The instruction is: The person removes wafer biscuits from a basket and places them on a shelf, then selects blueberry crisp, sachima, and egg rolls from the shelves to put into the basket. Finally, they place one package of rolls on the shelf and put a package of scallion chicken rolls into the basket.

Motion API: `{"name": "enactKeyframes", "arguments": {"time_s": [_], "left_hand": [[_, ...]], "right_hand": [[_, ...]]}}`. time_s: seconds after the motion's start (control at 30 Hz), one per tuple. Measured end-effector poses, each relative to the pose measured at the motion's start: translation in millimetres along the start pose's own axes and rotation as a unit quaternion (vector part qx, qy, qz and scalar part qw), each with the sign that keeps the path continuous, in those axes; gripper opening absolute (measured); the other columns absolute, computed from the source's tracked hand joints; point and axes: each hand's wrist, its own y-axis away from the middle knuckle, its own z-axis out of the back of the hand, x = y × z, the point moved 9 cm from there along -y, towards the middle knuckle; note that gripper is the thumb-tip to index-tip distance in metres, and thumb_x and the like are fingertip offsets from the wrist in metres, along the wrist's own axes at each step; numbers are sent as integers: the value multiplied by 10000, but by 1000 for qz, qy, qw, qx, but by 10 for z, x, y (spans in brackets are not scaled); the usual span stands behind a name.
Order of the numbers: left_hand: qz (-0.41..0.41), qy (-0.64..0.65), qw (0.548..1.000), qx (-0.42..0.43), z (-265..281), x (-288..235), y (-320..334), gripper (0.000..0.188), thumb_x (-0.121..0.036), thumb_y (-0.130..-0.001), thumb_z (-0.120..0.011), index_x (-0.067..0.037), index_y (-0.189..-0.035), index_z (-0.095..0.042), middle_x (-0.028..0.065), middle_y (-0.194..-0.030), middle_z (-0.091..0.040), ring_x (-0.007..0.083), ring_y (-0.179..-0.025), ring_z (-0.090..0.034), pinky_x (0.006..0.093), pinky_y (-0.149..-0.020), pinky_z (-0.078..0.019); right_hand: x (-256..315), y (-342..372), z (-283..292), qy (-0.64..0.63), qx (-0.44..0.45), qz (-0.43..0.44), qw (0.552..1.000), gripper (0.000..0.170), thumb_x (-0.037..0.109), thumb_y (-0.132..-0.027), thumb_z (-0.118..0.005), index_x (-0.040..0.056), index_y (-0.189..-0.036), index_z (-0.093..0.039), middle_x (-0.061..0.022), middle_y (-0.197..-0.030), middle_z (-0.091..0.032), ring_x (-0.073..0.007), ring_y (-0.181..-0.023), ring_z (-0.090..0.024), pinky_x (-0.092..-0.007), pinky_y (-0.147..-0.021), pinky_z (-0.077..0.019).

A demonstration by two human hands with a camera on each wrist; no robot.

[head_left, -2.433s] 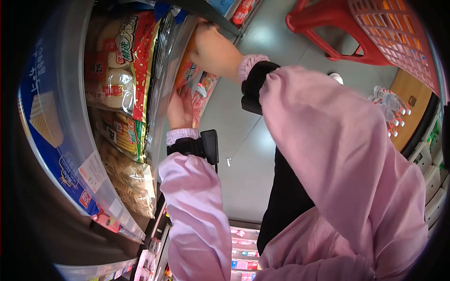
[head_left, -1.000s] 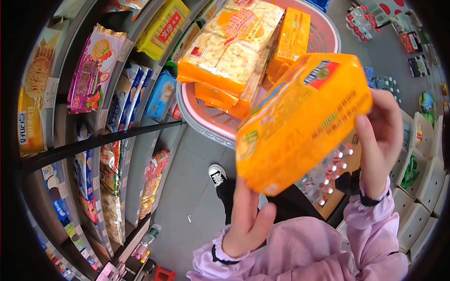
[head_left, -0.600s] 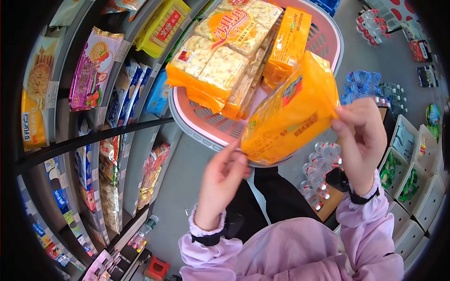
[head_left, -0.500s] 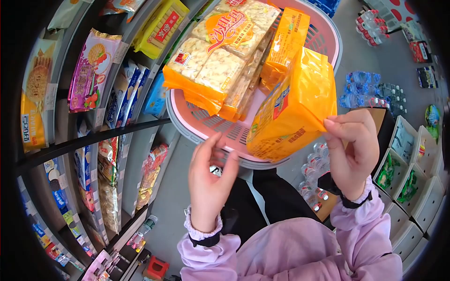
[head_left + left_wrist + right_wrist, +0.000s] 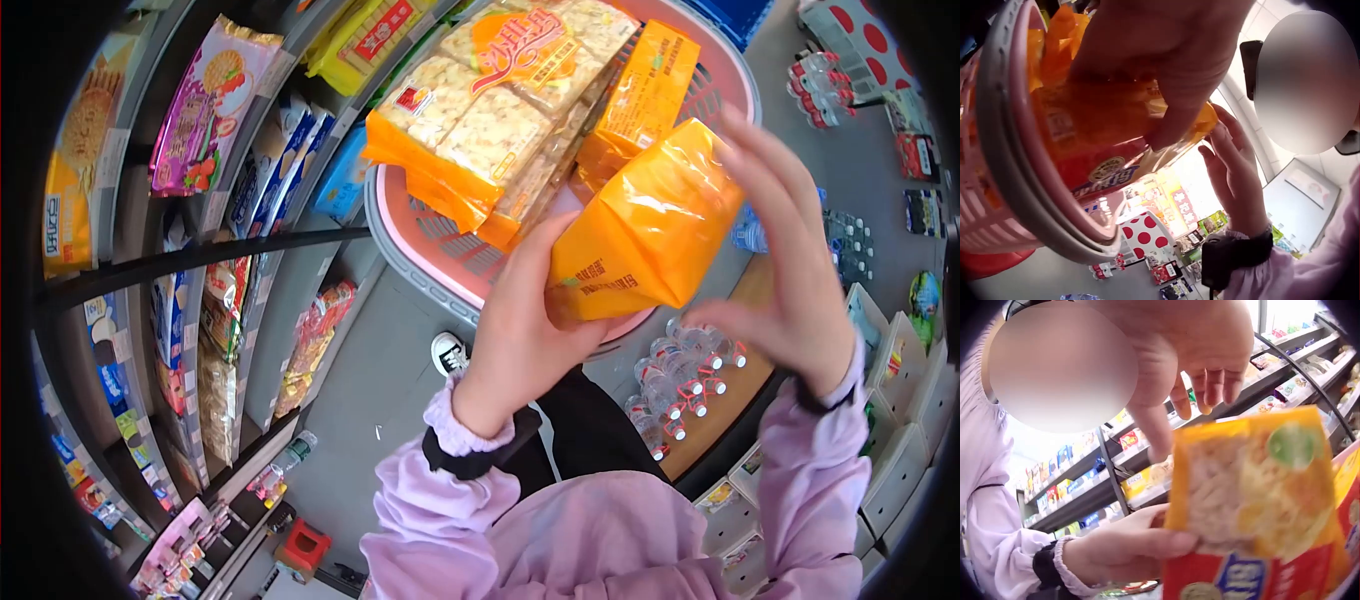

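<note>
My left hand (image 5: 525, 330) grips an orange snack packet (image 5: 650, 220) by its near end, thumb at the bottom and fingers behind it. The packet tilts over the near side of a pink basket (image 5: 440, 280) with a grey rim. In the right wrist view, the packet (image 5: 1247, 494) shows a crumbly snack picture and a green round label. My right hand (image 5: 800, 250) is spread beside the packet's right side, slightly blurred; its fingers (image 5: 1213, 384) hang above the packet's top edge. Inside the basket lie a large sachima pack (image 5: 510, 90) and another orange packet (image 5: 645, 90).
Shelves with biscuit packs (image 5: 215, 110) line the left side. Bottled water packs (image 5: 680, 385) stand on a wooden surface at the right, near white bins (image 5: 895, 450). A red stool (image 5: 300, 550) is at the lower left. A shoe (image 5: 448, 352) shows on the grey floor.
Both hands came away from the shelf. The left hand let go of the packet, then took hold again; the right hand released its pinched corner and spread. The packet turned and tilted.
</note>
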Motion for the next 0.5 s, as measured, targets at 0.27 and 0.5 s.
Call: {"name": "enactKeyframes", "arguments": {"time_s": [0.27,0.5], "left_hand": [[75,-48,990,114,-115,350,13,803,-43,-618,-721,-25,-1303,-302,136,-1211,-450,224,-1129,-459,308,-892,-400],[67,-94,992,43,78,217,130,757,-87,-648,-720,-28,-1289,-322,163,-1221,-430,295,-1102,-474,345,-854,-433]], "right_hand": [[-378,-173,-515,-11,147,28,989,574,20,-563,-663,31,-1103,-466,-137,-1051,-513,-322,-1030,-480,-372,-869,-416],[-7,-204,-1011,103,140,152,973,308,102,-673,-538,20,-968,-506,-60,-872,-498,-207,-846,-510,-287,-717,-452]]}}
